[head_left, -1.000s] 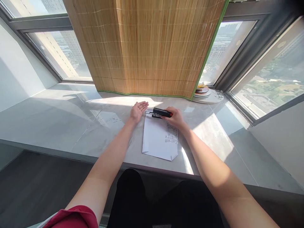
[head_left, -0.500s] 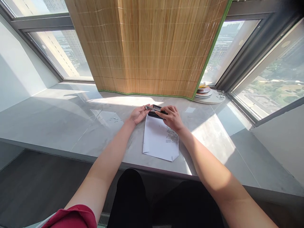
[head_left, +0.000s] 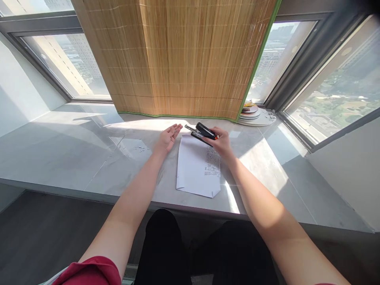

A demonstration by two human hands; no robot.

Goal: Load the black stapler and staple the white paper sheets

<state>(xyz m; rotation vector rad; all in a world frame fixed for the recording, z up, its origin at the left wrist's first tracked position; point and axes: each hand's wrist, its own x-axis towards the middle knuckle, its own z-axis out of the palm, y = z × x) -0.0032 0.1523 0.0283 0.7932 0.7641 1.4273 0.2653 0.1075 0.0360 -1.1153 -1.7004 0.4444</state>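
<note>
A black stapler (head_left: 205,130) is gripped by my right hand (head_left: 221,141) above the top edge of a white paper (head_left: 194,166). The stapler is opened, and its metal tray sticks out to the left. My left hand (head_left: 169,138) is palm up, left of the stapler and apart from it. Its fingers partly curl around something small that I cannot make out. Rows of staples lie on the right part of the paper.
Small loose bits (head_left: 141,149) lie on the grey ledge (head_left: 74,158) to the left. A stack of plates (head_left: 249,113) stands at the back right. A bamboo blind (head_left: 184,59) hangs down to the back of the ledge, before the windows.
My left hand has come away from the stapler, slightly to the left. The stapler has been lifted and tilted in my right hand, and it is opened wider.
</note>
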